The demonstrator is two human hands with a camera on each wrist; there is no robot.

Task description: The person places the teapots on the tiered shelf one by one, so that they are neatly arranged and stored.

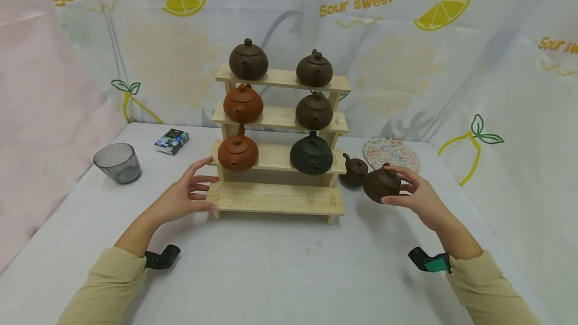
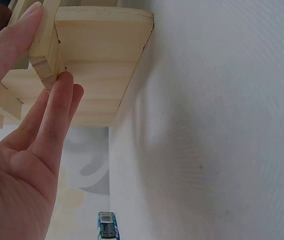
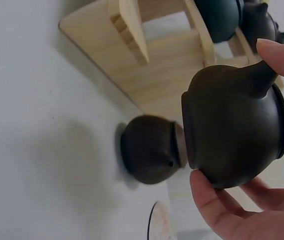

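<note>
My left hand [image 1: 178,198] is at the left end of a tiered wooden display stand [image 1: 275,197]. In the left wrist view its thumb and fingers [image 2: 62,95] bracket the end of the lowest shelf board. My right hand [image 1: 422,197] holds a dark brown teapot [image 1: 381,184] right of the stand, above the table. In the right wrist view a fingertip supports the teapot's base while the thumb touches a protruding part at the side. A smaller dark teapot [image 1: 353,172] sits on the table behind it. The bottom shelf bears nothing.
On the upper shelves stand reddish teapots [image 1: 243,104], brown teapots [image 1: 248,61] and a blackish-green teapot [image 1: 311,153]. A grey glass cup [image 1: 118,163] and a small box [image 1: 172,141] are at left. A round patterned mat [image 1: 392,152] lies back right.
</note>
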